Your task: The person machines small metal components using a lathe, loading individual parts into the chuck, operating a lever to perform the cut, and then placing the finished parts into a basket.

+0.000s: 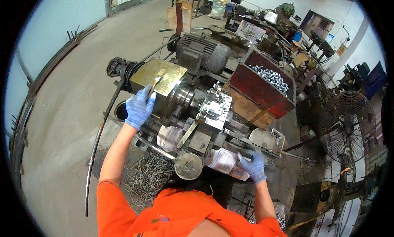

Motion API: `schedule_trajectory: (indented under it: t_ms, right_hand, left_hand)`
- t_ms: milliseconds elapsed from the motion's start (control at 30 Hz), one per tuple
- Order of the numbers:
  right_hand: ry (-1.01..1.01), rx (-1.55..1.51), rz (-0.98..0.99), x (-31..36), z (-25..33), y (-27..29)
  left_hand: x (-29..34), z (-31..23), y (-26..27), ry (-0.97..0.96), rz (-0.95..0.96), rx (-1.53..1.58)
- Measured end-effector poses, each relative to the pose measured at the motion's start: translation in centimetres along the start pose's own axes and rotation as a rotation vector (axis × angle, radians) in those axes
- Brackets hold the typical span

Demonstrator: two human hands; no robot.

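The fingers of the left hand [140,108] close on the handle of a brush [154,87], the thumb side toward 2 o'clock. The brush points to about 1 o'clock from those fingers, its long axis running out of the grip so that the pale bristles [158,78] sit over the yellow plate [143,73]; whether they touch it I cannot tell. The left hand is far the nearer to it.

The right hand [253,165] is well apart, at 4 o'clock from the left; its fingers are blurred and I cannot tell whether they hold anything. Paper [225,160] lies just beside it at 9 o'clock, and the holed bar [250,144] at 12.

From the left fingers, the plate's near edge is close by, with the chuck [184,96] at 3 o'clock, the tool block [217,110] beyond, and the motor [201,52] between 1 and 2. The red bin [254,89] bounds the 3 o'clock side farther out. The widest room is toward 9 o'clock, over the floor [69,114], past the long rod [102,130].
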State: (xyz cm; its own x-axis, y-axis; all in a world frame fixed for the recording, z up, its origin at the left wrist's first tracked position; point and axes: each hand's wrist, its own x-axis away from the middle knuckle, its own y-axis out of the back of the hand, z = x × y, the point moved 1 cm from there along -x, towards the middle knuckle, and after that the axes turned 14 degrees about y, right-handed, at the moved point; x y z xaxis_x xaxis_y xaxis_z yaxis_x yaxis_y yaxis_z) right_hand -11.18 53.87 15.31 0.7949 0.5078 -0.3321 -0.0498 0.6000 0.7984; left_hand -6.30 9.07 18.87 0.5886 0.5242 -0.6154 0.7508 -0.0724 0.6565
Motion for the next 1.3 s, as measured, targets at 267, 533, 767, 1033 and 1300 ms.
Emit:
schedule_trajectory:
  t_ms: [267,533,767,1033,1300]
  right_hand:
    - [0.037,-0.057,-0.108,1.9,-0.6,0.9]
    - [0.076,-0.251,-0.064,1.8,1.6,1.4]
    - [0.116,-0.367,-0.104,3.7,1.2,1.4]
    - [0.074,-0.327,-0.082,5.0,1.7,2.8]
    - [0.03,-0.252,-0.103,5.8,2.2,3.4]
  left_hand:
    - [-0.6,0.7,2.6,0.005,-0.084,-0.031]
    - [-0.6,3.6,5.4,0.097,-0.004,-0.337]
    - [2.0,-4.8,6.1,-0.142,0.23,0.001]
    - [3.6,-9.9,-2.4,-0.154,0.352,0.09]
    - [5.9,-7.8,-2.2,-0.211,0.618,-0.098]
